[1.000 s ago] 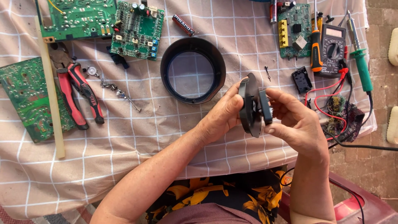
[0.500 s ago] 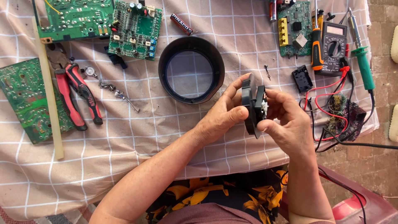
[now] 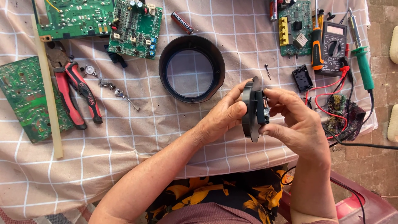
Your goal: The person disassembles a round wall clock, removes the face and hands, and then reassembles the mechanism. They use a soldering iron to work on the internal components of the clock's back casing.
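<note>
Looking down from my head, I am holding a dark round disc part (image 3: 250, 108) edge-on above the near right part of the checked tablecloth (image 3: 124, 166), just near and right of the black ring (image 3: 192, 68). The disc is looking thin and flat from this side, dark grey, with a small black block and a bit of coppery metal sticking out of its right face. My left hand (image 3: 224, 116) is curling round the left face, thumb pressed on the rim and fingers closed behind it. My right hand (image 3: 296, 122) is pinching the block from the right, fingertips (image 3: 269, 93) closed on its far edge and thumb under its near edge.

Far left, red-handled pliers (image 3: 78, 93) are lying beside green circuit boards (image 3: 132, 23). Far right, a multimeter (image 3: 333, 43), an orange-handled screwdriver (image 3: 317, 49) and a green-handled soldering iron (image 3: 362, 62) are lying near red leads.

Against the frames before, I am keeping the same two-handed grip; the disc is sitting slightly more upright, and my right fingers are reaching further over the block.
</note>
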